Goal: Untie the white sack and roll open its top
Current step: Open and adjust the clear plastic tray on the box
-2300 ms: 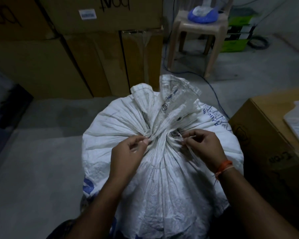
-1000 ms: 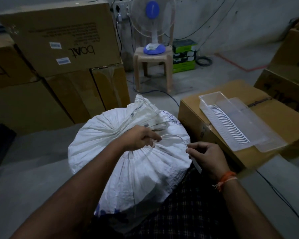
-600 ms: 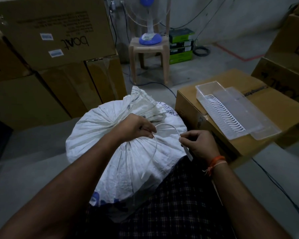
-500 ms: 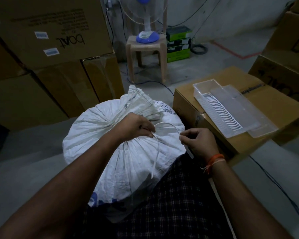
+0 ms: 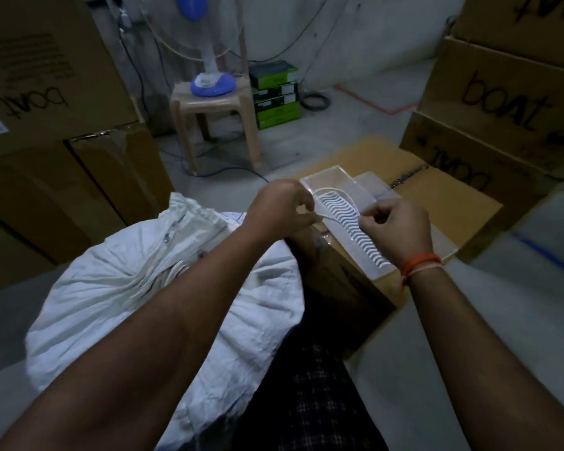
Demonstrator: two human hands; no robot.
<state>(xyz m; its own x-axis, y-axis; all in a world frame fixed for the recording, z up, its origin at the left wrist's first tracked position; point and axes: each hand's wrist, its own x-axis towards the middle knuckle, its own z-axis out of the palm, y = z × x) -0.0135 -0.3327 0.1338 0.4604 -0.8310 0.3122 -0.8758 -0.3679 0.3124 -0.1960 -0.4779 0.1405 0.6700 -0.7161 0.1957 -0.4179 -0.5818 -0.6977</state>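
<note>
Sack [image 5: 118, 297] white, crumpled, neck gathered; left hand [image 5: 282, 206] and right hand [image 5: 394, 226] pinch cord [image 5: 334, 192].

Lighting: dim, bluish, soft | Brightest: white sack [image 5: 118, 297] and clear plastic tray [image 5: 345, 203] | Shadows: deep on forearms, weak on floor [image 5: 388, 402] | Blur: slight motion softness throughout | Edges: wide-angle bowing of cardboard boxes [image 5: 508, 102], corners darkened

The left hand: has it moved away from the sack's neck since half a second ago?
Yes. The left hand left the white sack neck and now sits over the cardboard box, toward the clear tray.
</note>
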